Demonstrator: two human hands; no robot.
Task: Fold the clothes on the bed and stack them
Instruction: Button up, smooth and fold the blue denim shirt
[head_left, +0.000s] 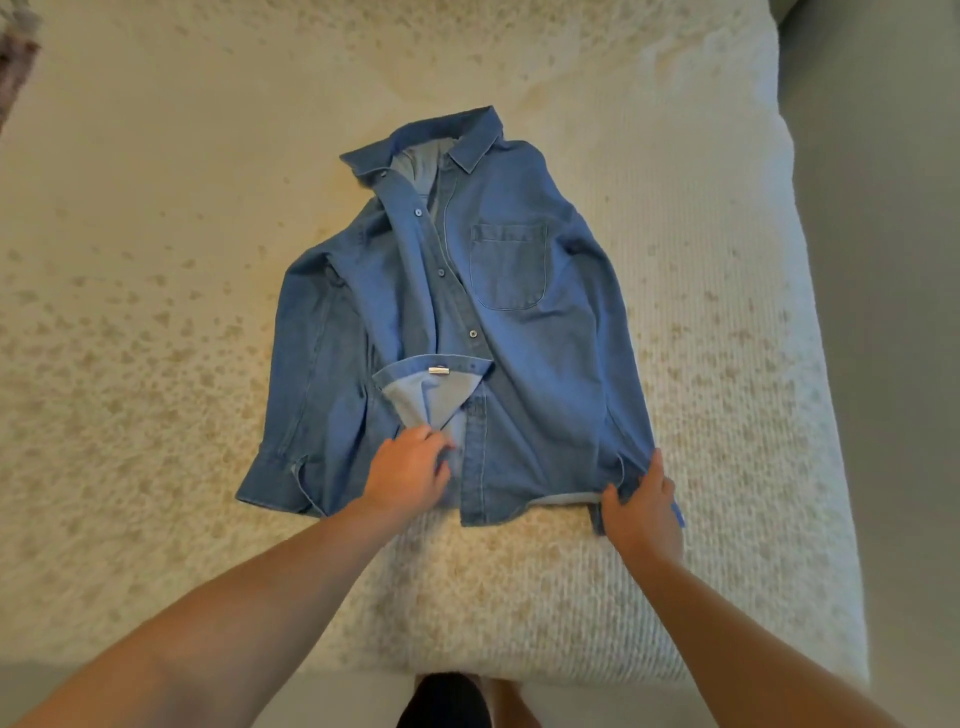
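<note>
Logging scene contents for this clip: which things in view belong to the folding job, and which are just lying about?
Part of the job:
blue denim button-up shirt, lying front up
left hand, gripping the turned-back front panel
right hand, gripping the hem corner
cream textured bedspread, under the shirt

Lying about:
dark fuzzy item at top-left edge, unclear

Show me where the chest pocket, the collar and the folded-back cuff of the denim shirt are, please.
chest pocket (508, 267): head view, middle of the patch pocket.
collar (475, 139): head view, right collar flap.
folded-back cuff (434, 387): head view, pale inner side of the cuff, under its metal snap.
</note>
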